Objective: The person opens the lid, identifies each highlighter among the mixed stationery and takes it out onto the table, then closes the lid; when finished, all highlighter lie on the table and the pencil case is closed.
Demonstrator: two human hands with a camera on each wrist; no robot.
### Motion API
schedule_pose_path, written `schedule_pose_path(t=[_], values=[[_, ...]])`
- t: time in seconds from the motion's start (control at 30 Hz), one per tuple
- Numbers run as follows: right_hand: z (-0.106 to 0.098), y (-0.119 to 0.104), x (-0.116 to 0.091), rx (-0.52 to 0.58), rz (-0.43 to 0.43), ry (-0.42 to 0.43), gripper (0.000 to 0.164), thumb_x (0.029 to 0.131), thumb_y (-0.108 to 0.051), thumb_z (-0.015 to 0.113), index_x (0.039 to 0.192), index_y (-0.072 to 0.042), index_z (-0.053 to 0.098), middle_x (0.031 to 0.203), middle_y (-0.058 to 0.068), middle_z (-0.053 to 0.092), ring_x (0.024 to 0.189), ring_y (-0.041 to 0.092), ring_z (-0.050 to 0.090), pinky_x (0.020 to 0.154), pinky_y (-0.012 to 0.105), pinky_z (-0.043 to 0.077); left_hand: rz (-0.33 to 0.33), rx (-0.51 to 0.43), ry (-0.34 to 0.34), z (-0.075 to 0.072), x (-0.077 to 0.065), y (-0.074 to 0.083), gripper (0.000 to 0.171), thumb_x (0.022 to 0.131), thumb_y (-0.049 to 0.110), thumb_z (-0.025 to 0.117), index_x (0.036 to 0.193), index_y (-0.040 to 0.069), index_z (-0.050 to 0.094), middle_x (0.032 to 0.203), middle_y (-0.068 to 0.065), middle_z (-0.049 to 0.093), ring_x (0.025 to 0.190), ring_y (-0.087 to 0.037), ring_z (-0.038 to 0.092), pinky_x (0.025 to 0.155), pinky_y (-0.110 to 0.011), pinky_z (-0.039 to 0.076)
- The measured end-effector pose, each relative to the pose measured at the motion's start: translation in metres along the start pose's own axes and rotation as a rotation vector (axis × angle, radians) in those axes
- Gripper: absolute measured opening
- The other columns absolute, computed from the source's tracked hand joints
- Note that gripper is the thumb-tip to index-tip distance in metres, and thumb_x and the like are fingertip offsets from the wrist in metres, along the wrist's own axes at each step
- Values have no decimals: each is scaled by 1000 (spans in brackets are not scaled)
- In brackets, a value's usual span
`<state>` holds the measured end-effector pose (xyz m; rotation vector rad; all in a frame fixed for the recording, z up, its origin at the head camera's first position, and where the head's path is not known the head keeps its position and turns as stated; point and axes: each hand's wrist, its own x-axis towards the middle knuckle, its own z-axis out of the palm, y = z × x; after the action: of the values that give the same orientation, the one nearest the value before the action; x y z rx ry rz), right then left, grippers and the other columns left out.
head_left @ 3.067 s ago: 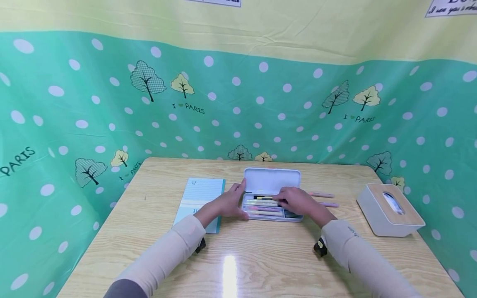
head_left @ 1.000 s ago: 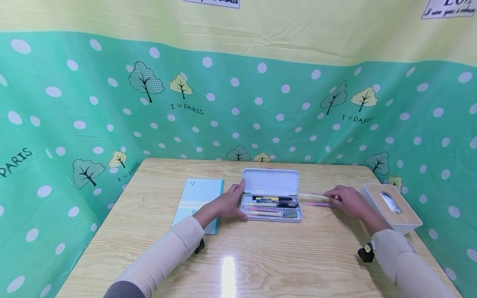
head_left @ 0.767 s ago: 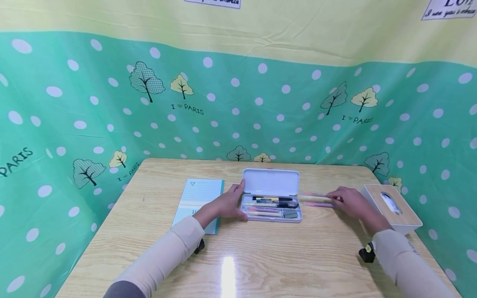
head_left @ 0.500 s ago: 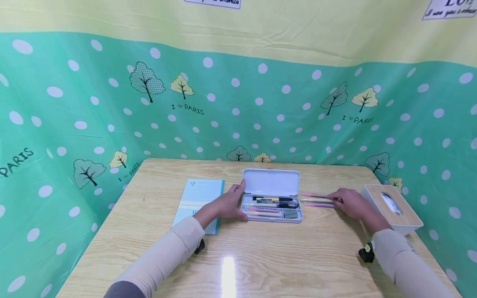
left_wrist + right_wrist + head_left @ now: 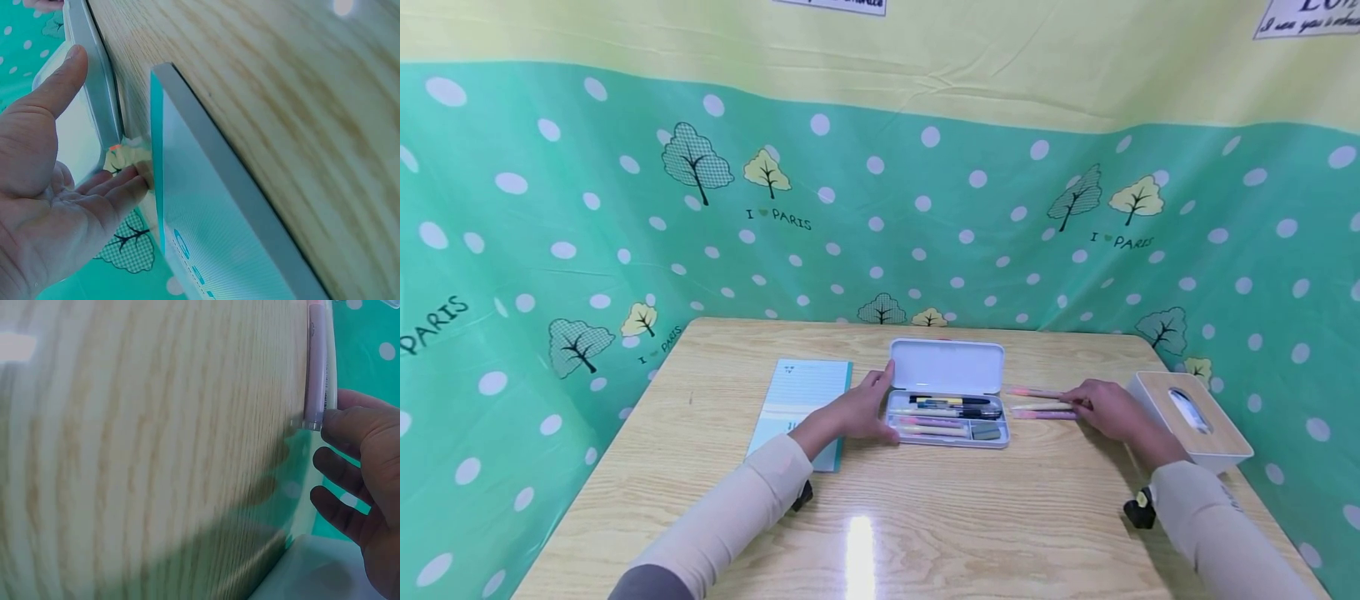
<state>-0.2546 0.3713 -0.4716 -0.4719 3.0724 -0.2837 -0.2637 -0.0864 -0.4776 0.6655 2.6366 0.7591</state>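
A white pencil case [image 5: 947, 443] lies with its lid up, holding several pens and a grey eraser [image 5: 985, 430]. My left hand [image 5: 867, 408] rests at its left end with extended fingers. The left wrist view shows the thumb [image 5: 67, 78] against the case's side. To the right of the case, my right hand [image 5: 1105, 408] pinches the end of a pale yellow pen [image 5: 1037, 407] between thumb and forefinger. This pen lies alongside a purple pen [image 5: 1047, 415]; a pink pen [image 5: 1032, 392] is just behind them. In the right wrist view the other fingers are spread.
A light blue notebook [image 5: 805, 387] is on the wooden table [image 5: 947, 517], left of the case and close to my left hand. Near the right edge stands a tissue box [image 5: 1165, 450] with a wood-look top, beside my right wrist. A green patterned curtain [image 5: 850, 250] hangs behind the table.
My right hand has moved from inside the case to its right with the pale yellow pen, which has since come down beside the purple pen. The left hand has stayed at the case.
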Motion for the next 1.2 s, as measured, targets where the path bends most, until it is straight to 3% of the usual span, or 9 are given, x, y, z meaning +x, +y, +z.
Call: schedule_pose_path(t=[0.33,0.63,0.9,1.2], values=[[2,2,0,23,18,-6,23,93,-9,69,114,-8,78,95,7,72,88,25,67,80,50,57,-5,-7,-5,0,-1,0,136,75,50,88,165,21,-10,167,-13,23,144,-37,44,120,-47,40],[-1,-1,-1,35,58,-2,21,95,-13,69,113,-10,78,94,5,71,83,18,61,75,43,55,-3,-6,-6,-1,-1,2,135,76,50,88,165,20,-9,167,-14,24,143,-37,45,120,-47,40],[-5,-7,0,55,32,12,21,96,-13,68,114,-10,78,94,3,70,86,20,63,78,46,56,-5,3,-3,-1,0,1,135,76,51,87,165,20,-10,167,-13,24,143,-36,46,120,-47,40],[-8,-29,5,64,-22,24,18,96,-14,69,111,-10,78,90,-1,70,81,13,61,73,37,55,-1,14,-2,0,1,-1,136,75,52,87,165,20,-10,167,-14,24,143,-36,46,120,-47,40]])
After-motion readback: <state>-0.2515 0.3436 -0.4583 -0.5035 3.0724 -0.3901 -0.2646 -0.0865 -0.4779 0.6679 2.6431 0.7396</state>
